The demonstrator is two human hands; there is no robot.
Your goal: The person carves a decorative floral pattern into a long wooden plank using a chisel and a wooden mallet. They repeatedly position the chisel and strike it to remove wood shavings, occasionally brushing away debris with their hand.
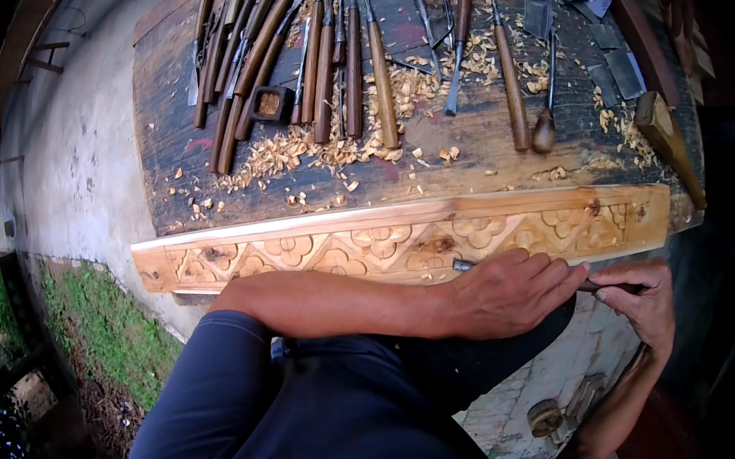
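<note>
So the left forearm came across the front of the body, bent at the elbow, with the left hand (pixel 510 293) knuckles up over the near edge of the carved board (pixel 403 236). Its grip was wrapped all the way round the carving tool (pixel 462 265), metal tip poking out to the left over the carving. The right hand (pixel 645 302) came up from the lower right, its grip closed on the handle end with thumb and fingers.

The board ran slantwise along the near side of the surface (pixel 474 171), which was dark, worn wood littered with pale shavings (pixel 276 154). Beyond that lay a row of chisels (pixel 324 70), a small dark box (pixel 271 104), a wooden mallet (pixel 660 131) and some grey sheets (pixel 623 75). A pale floor (pixel 96 108) and a patch of grass (pixel 104 317) showed off to the left.

Most of the tool's shaft was hidden inside the left hand, and I couldn't tell if the tip actually touched the wood. The right palm was out of sight too, and the outer edges went nearly black.
</note>
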